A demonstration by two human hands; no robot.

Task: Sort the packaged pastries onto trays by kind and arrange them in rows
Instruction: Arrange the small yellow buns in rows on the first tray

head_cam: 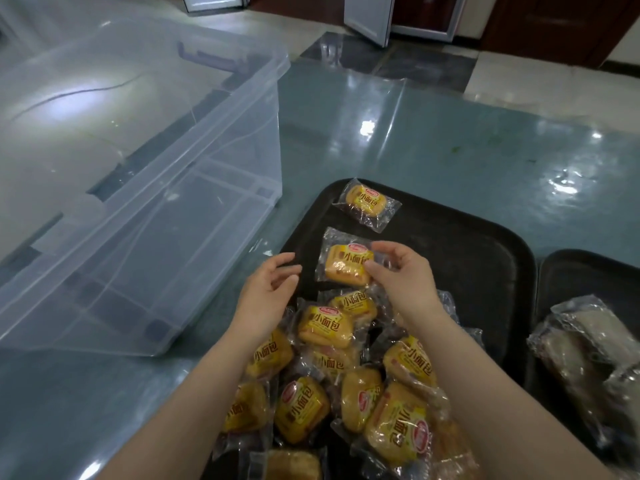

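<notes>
Clear crinkled wrapper is what the right hand (398, 271) pinches, thumb and fingers on the near edge of a yellow bun packet (344, 263) over the black tray (485, 244), while the left hand (268, 292) hovers beside it with relaxed, empty fingers. Only one placed packet (367, 204) lies at the tray's far end, so the row looks barely begun, with a jumbled heap (346, 382) left to sort. A second tray (588, 271) of paler pastries sits to the right, an empty clear bin (138, 188) to the left, all on a glossy blue-green table (450, 140) above polished floor tiles.

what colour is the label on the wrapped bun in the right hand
Yellow label with dark characters and a red logo, on the clear-wrapped golden bun held by the right hand; head view.
</notes>
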